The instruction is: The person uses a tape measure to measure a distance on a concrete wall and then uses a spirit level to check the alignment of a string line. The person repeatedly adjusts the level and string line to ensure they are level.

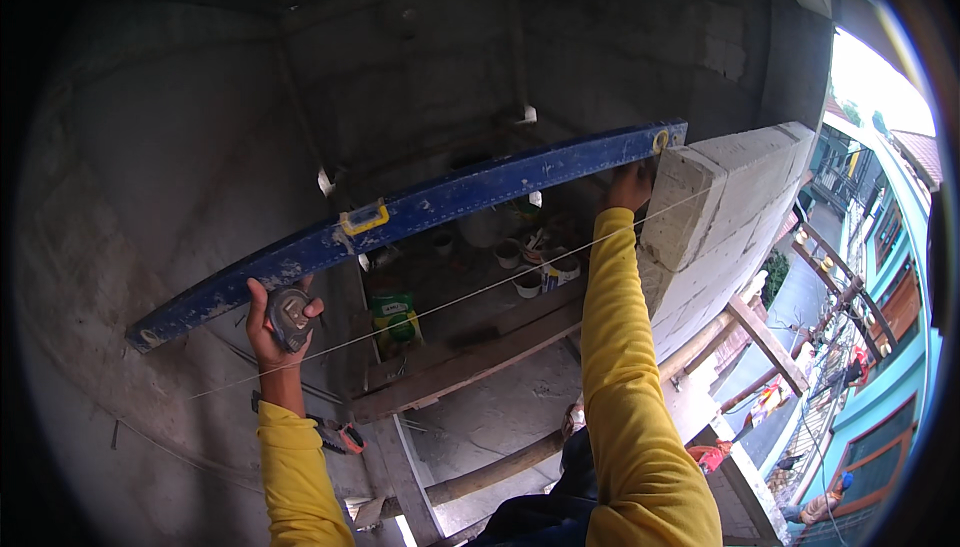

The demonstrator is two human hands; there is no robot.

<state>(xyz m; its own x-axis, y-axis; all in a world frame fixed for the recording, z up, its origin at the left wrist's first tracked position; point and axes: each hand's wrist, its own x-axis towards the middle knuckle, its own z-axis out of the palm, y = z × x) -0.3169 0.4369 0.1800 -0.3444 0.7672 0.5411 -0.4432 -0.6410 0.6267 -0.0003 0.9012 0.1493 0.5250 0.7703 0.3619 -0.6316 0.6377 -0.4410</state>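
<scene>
Head view: blue level [500, 183], long axis rising rightward; left hand [270, 345] clamped on tape measure [290, 320]; right hand [628, 190] below level, grip unclear.

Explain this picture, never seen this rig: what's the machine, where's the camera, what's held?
There's no machine: these are a person's bare hands and yellow sleeves. The one picture comes from a wide fisheye camera on their head, looking down, so straight edges look bent.

The left hand grips a dark tape measure close to the lower edge of a long blue spirit level. The right hand is at the level's other end, beside a pale block wall; its grip is partly hidden.

Below are a timber plank, a green bag and several small containers.
</scene>
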